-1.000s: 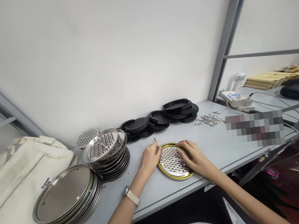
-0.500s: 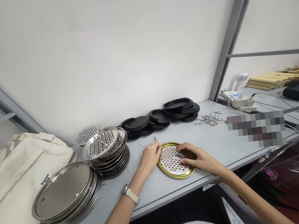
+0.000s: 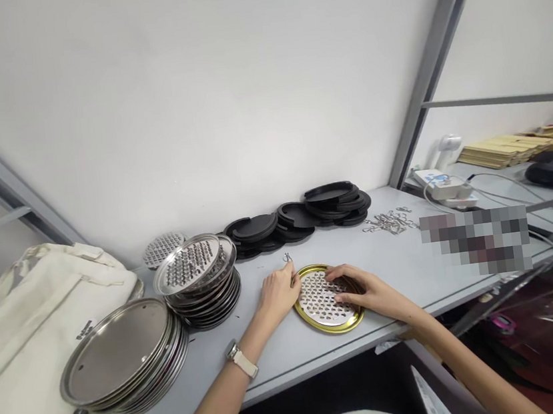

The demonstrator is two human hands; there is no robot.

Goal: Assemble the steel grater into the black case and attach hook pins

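Gold-coloured at the rim, a round shallow dish, flat on the table and directly before the body, with a silvery perforated disc lying inside. Left hand at the dish's far-left edge, fingers bunched, perhaps to keep the dish from sliding; at the fingertips, a small wire-like clip, too tiny to tell whether pinched or merely beside them. Right hand over the disc's right side, thumb and forefinger spread apart and lightly curved, seemingly to steady without hiding the holes. Off to the left, smooth dull-grey plates stacked low, then rough-toothed perforated discs atop dark-edged rounds, probably piled for easy reach. Behind, matt black rounds with raised, broken rims, overlapping along the wall; to their right, shiny looped metal pieces loosely scattered.
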